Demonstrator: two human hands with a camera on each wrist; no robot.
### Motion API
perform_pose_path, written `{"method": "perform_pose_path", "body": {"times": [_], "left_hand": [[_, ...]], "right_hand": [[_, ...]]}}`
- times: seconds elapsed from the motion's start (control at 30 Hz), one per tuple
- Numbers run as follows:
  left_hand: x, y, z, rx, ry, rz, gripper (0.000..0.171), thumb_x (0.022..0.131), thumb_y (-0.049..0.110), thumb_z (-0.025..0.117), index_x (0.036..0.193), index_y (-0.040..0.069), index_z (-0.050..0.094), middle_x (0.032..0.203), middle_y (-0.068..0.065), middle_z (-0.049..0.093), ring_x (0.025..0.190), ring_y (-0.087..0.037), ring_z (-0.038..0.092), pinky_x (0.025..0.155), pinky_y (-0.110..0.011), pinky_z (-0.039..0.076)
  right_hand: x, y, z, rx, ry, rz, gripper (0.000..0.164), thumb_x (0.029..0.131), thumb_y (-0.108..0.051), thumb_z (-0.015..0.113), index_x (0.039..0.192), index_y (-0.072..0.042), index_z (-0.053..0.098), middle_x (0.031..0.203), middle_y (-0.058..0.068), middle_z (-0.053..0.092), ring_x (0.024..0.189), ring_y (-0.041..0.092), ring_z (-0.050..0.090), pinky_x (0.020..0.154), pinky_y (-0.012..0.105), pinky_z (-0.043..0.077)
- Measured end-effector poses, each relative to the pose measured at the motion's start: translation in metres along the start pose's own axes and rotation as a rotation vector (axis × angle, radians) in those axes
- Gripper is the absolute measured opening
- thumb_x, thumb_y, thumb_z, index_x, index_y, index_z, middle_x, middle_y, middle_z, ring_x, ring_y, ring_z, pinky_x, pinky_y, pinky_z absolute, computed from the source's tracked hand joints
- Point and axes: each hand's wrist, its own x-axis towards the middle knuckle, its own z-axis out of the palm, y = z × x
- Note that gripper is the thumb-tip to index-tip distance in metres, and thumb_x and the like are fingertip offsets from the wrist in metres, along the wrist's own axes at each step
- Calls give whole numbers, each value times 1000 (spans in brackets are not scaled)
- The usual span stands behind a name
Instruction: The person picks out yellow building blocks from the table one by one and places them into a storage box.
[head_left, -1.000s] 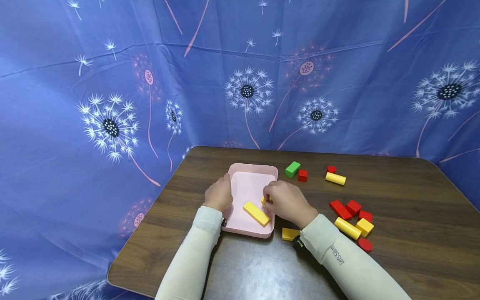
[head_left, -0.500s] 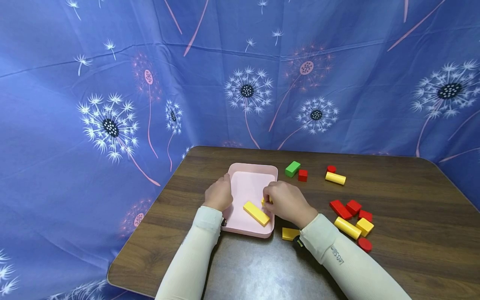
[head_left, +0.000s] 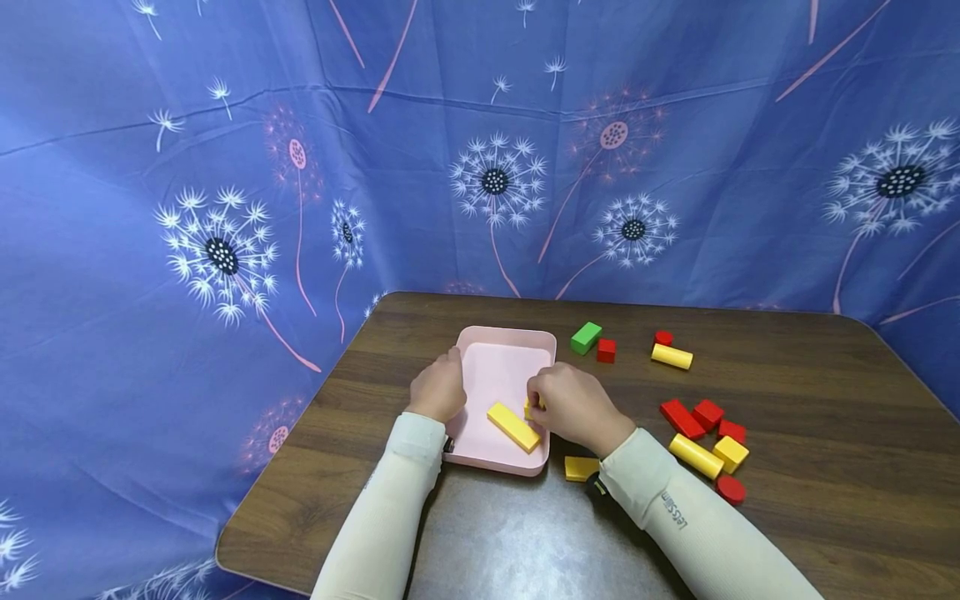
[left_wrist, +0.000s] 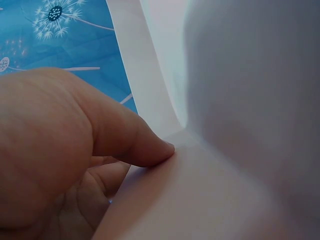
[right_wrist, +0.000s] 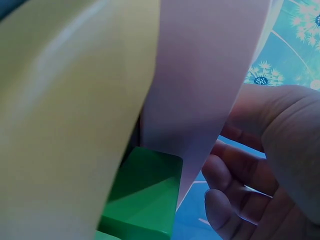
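Observation:
My left hand [head_left: 437, 387] grips the left wall of a pink tray [head_left: 507, 337]; in the left wrist view its thumb [left_wrist: 145, 145] presses the inner face of the wall, with the other fingers behind. My right hand [head_left: 573, 404] reaches over the tray's right rim with its fingers curled, pinching a small yellow block [head_left: 529, 410] mostly covered by them. Beside it on the tray floor lies a long yellow block [head_left: 513, 427]. In the right wrist view the curled fingers [right_wrist: 245, 170] show past the wall edge, their tips partly hidden.
Outside the tray, a yellow block [head_left: 580, 468] sits by my right wrist. A green block [head_left: 586, 337] and a red cube [head_left: 606, 351] stand at the back. Rightward are a yellow cylinder [head_left: 696, 457], a yellow cube [head_left: 731, 453] and several red blocks [head_left: 682, 419].
The small yellow block under my right fingers has shifted slightly toward me. Both hands and the tray stay almost where they were.

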Motion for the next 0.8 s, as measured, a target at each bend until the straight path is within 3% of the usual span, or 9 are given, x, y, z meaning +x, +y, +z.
{"method": "perform_pose_path", "body": {"times": [0.33,0.8], "left_hand": [[2,0,2,-1,-13,-10,66,96,12,67,155,2,40,134,-17,66,107,-31,72,89,-51,61],[2,-2,3,-9,-9,-5,66,96,12,67,156,2,40,136,-17,65,110,-32,71,91,-52,60]], "right_hand": [[1,-1,-1,5,-42,38,10,80,-25,87,80,-23,77,71,-13,64,70,10,51,63,25,49],[1,-4,-1,-2,-56,38,7,81,-22,82,76,-24,78,73,-13,64,73,9,50,62,25,49]]}}
